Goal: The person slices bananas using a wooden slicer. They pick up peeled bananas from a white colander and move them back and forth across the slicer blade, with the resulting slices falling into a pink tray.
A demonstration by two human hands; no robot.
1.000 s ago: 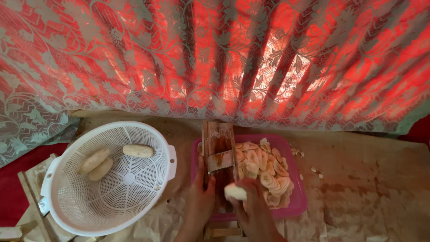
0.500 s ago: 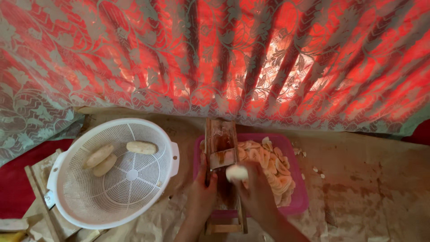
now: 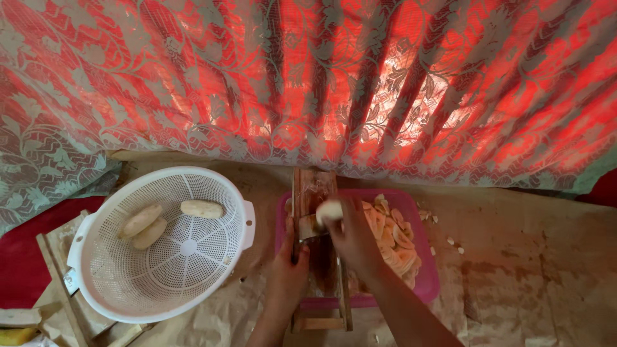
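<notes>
The right hand (image 3: 355,239) is pinching a pale peeled piece (image 3: 329,211) on the wooden slicer (image 3: 315,193), whose length is running straight away from the person; the left hand (image 3: 287,265) is clamping its near left rail

The right hand (image 3: 355,239) has pushed the peeled piece (image 3: 329,210) up the wooden slicer (image 3: 315,193).

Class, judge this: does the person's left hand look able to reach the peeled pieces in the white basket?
Probably yes. The left hand grips the wooden slicer right beside the white basket, and nothing lies between it and the peeled pieces.
</notes>
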